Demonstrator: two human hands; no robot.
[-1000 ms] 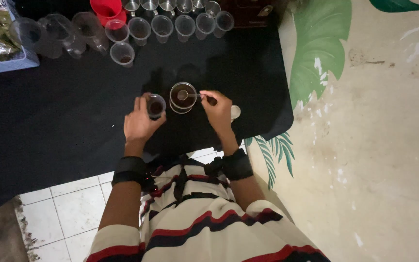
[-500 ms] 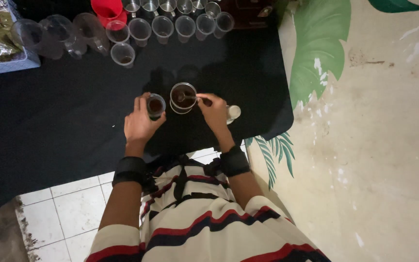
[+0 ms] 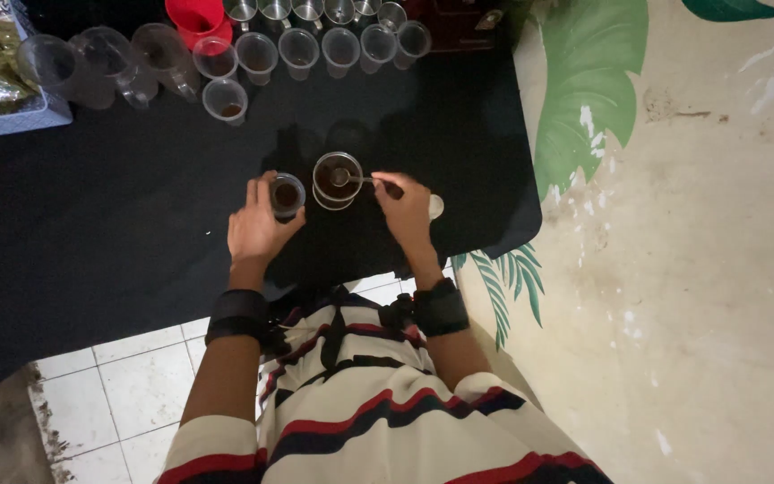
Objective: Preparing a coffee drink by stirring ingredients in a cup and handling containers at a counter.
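My left hand (image 3: 257, 229) grips a small clear cup (image 3: 287, 196) with dark liquid in it, standing on the black table (image 3: 91, 233). Just right of it stands a wider clear cup (image 3: 337, 179) holding brown liquid. My right hand (image 3: 405, 211) pinches the handle of a metal spoon (image 3: 356, 179) whose bowl dips into that wider cup. A small white round lid (image 3: 436, 207) lies beside my right hand.
Rows of empty clear plastic cups (image 3: 302, 45) stand along the table's far edge, with a red container (image 3: 194, 18) and larger clear cups (image 3: 100, 63) at the far left. A blue tray (image 3: 11, 112) with packets sits at the left corner. White floor tiles (image 3: 109, 367) lie below.
The spoon has shifted slightly inside the wider cup with my right hand. My left hand stays on the small cup.
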